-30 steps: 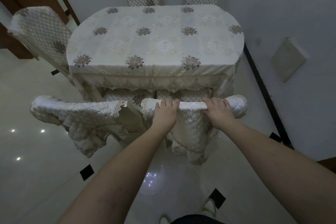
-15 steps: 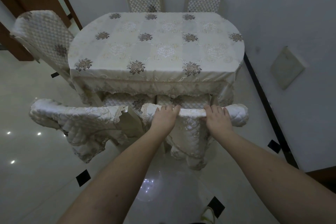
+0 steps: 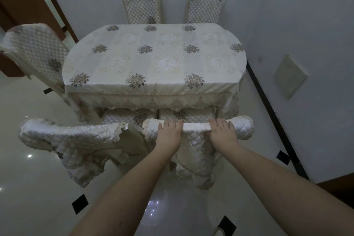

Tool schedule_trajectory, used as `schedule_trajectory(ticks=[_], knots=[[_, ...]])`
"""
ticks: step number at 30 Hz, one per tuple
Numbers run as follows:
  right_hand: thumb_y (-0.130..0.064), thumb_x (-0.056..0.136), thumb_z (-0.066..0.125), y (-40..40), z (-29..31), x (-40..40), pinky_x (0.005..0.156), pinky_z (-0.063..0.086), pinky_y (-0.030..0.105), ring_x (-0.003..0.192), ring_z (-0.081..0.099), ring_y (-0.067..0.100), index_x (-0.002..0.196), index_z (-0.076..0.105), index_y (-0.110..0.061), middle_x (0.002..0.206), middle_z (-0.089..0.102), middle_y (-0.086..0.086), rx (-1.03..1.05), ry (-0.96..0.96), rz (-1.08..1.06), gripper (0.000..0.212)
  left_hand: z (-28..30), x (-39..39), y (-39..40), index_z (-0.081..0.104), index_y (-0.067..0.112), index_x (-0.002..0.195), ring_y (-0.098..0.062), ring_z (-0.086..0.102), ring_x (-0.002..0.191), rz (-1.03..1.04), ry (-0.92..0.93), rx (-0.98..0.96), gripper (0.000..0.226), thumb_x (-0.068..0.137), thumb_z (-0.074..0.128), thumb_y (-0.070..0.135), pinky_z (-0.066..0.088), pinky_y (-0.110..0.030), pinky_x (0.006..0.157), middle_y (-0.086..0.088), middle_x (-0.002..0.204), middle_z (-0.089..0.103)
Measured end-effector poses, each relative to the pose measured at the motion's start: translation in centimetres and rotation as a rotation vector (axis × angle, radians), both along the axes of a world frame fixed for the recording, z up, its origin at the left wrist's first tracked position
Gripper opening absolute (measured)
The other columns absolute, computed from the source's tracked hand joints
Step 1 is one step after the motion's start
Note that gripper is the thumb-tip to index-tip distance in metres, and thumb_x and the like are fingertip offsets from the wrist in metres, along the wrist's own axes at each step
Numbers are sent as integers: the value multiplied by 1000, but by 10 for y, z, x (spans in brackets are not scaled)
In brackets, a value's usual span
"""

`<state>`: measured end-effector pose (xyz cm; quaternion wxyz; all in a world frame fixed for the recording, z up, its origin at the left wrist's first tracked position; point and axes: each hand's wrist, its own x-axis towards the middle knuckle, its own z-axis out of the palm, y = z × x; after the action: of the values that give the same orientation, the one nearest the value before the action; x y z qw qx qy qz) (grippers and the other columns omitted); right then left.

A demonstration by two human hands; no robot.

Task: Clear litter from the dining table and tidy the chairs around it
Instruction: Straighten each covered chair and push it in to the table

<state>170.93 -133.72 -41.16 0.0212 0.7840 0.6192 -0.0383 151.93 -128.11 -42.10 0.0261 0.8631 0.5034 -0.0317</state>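
Since a second ago I see the near right chair point(image 3: 199, 130) slid closer to the dining table point(image 3: 153, 57), its seat under the near edge. My left hand point(image 3: 168, 136) and right hand point(image 3: 223, 135) grip its top rail. Pushing harder may snag the hanging tablecloth point(image 3: 153, 99).

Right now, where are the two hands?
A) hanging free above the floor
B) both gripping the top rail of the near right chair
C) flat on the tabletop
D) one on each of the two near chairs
B: the left hand and right hand both curl their fingers over the top of the near right chair, apart from the table.
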Motion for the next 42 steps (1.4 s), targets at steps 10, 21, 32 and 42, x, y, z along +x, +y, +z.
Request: schedule_trajectory(ticks=[10,21,32,42], knots=[[-56,92,44,-11,31,1,117,1,46,148,-6,23,152,-6,-25,161,-8,6,-293,194,-14,84,13,-28,-5,-2,30,152,-24,2,148,-16,-65,-194,84,91,53,47,18,-56,114,-5,161,3],[-52,99,26,-49,96,-2,110,28,44,138,33,22,144,36,-18,151,37,3,-103,291,-41,57,92,-32,-21,21,26,149,-28,42,130,-47,-107,-80,64,92,43,46,31,-51,107,-5,146,39],[-57,96,33,-115,184,22,105,36,43,133,40,25,149,26,-23,149,40,3,155,190,-180,64,203,16,-67,30,31,144,-20,41,131,-360,-70,80,71,85,39,70,34,-47,106,2,148,39],[-57,97,18,-195,232,127,106,28,34,136,34,15,148,26,-27,148,40,-6,380,6,-152,60,294,134,-125,29,35,146,-11,31,138,-466,-164,225,60,93,26,63,21,-43,115,9,150,36]])
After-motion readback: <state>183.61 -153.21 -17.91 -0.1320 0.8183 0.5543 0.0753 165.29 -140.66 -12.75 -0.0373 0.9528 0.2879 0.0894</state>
